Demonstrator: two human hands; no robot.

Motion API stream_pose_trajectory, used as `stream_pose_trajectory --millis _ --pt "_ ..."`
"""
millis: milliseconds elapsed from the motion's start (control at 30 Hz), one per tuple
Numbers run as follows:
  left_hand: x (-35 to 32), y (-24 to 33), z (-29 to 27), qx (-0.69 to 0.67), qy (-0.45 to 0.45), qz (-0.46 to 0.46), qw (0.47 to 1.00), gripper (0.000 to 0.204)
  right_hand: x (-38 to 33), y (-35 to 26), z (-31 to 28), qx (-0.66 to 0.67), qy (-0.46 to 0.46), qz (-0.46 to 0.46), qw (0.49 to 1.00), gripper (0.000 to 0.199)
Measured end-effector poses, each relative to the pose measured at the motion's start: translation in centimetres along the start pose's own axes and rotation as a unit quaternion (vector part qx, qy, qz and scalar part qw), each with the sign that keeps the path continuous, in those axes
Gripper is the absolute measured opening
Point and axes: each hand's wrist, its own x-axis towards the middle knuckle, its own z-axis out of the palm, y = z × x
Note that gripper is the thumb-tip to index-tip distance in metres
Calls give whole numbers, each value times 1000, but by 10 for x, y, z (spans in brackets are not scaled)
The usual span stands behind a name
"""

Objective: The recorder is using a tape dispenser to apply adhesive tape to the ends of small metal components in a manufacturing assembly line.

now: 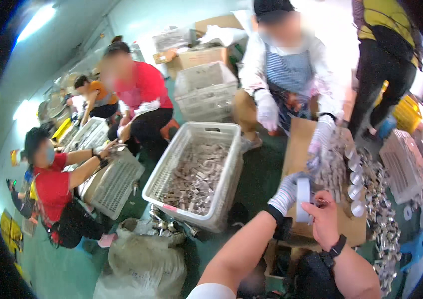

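My left hand (286, 192), in a striped pale glove, is wrapped around a white roll (302, 199) that looks like tape. My right hand (325, 219) is bare, with its fingers curled and its thumb against the roll's right side. A small dark thing shows between those fingers, too small to name. Under both hands lies a cardboard sheet (298, 144). Wrapped metal parts (328, 172) are laid on it just beyond my hands, beside a row of round white-topped pieces (355, 192).
Across the cardboard, a co-worker's gloved hand (321, 137) reaches close to mine. A white crate (216, 217) of metal parts stands left. Shiny metal fittings (383, 239) are heaped right, near a blue stool (415, 245). A filled sack (144, 259) sits front left; other people work farther left.
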Motion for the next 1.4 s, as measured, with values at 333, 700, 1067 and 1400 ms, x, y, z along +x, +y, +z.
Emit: stream_pose_trajectory --millis 333,700,1067,1400 --pt "-21 10 7 12 29 -6 999 28 0 17 1 -44 6 -15 999 29" --pt "-30 4 12 74 -10 -91 993 25 -14 23 -24 -133 -104 -111 979 32" --pt "-149 -49 -28 75 66 -37 994 19 -157 81 -7 -85 -116 -110 983 32" --pt "-151 -91 -37 128 242 107 956 27 -174 106 -24 -102 -37 -48 993 33"
